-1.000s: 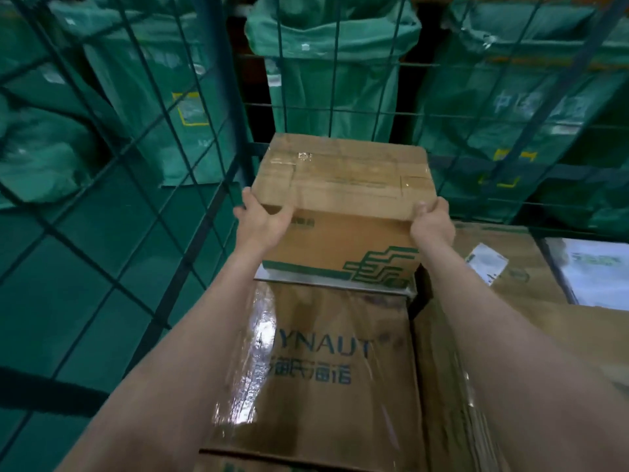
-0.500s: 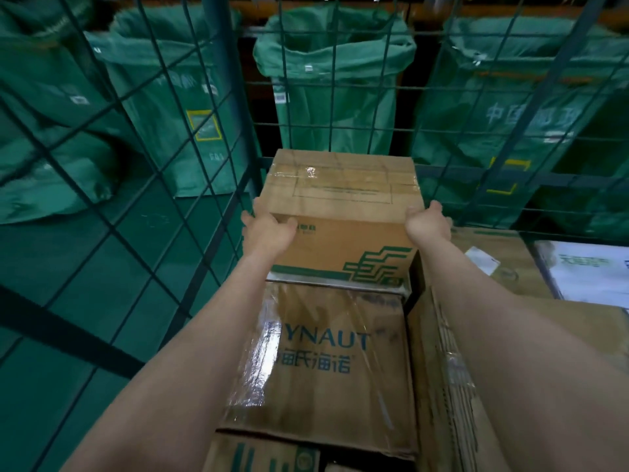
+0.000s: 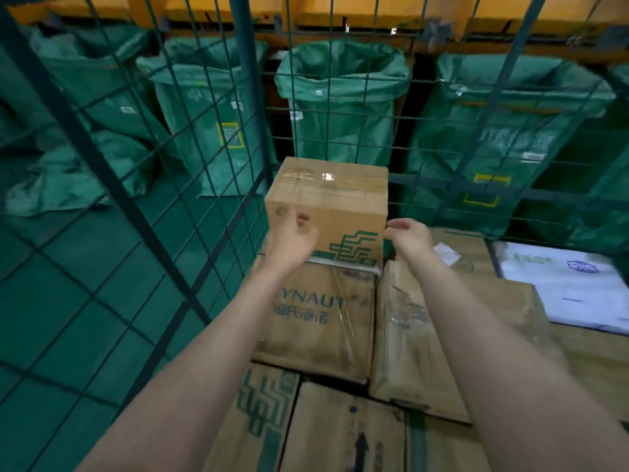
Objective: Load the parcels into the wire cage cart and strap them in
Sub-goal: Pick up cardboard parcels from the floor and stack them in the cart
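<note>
Postal carton released, now seated on the taped carton in the wire cage cart's far-left corner; left hand and right hand drawn back, fingers slack, nothing gripped; next parcel judged due, strapping pending.

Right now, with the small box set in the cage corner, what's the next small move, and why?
Probably draw both hands back for another parcel: the small box sits flat on the taped carton, left hand open, right hand loosely at its edge.
</note>
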### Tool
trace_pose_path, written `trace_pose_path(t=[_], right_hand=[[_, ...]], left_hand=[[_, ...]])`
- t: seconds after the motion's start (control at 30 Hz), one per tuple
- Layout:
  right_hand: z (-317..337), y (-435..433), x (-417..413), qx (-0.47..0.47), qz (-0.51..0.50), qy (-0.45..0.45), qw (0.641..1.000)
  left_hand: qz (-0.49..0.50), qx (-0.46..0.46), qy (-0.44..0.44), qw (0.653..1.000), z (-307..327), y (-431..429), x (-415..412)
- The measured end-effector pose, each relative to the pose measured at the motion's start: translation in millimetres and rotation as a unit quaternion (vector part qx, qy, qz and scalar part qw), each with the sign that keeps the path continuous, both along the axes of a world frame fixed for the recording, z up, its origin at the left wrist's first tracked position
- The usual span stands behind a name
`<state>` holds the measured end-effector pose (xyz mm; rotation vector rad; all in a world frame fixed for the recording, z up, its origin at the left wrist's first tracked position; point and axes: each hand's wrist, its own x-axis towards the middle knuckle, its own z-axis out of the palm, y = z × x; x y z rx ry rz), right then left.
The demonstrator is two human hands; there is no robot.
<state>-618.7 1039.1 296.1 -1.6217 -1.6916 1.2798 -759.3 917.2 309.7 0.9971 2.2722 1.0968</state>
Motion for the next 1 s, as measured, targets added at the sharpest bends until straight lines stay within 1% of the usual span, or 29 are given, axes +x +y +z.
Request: trace_pose_path(t=[0.23,0.4,0.53,0.63,0.77,0.87,1.0], right_hand=[[24.3,-72.6,48.3,-0.047,0.000,0.119,0.992],[33.8,-135.0,88.4,-0.067,0.022,0.150,0.986],[27.0,-191.2,128.2,-0.100,0.027,0.192,0.976],[20.6,-224.6,147.1,-0.140,0.012,0.217,0.966],[24.8,-250.7,158.2,-0.140,0.012,0.232,0.963],[26.6,-272.3,169.6,-0.150,-0.012,0.240,0.959],[21.8,-306.0,191.5,-0.161,-0.070,0.247,0.953]], left_hand=[[0.048,0.041,-0.069,0.996,42.0,-62.5,54.2],[0.102,0.048,-0.107,0.988,55.5,-117.6,89.1],[0.123,0.061,-0.158,0.978,55.6,-165.1,115.0],[0.122,0.058,-0.193,0.972,49.2,-195.9,126.9],[0.123,0.071,-0.240,0.960,45.4,-228.2,142.1],[0.095,0.069,-0.242,0.963,47.5,-247.2,156.9],[0.056,0.056,-0.254,0.964,40.3,-268.1,175.7]])
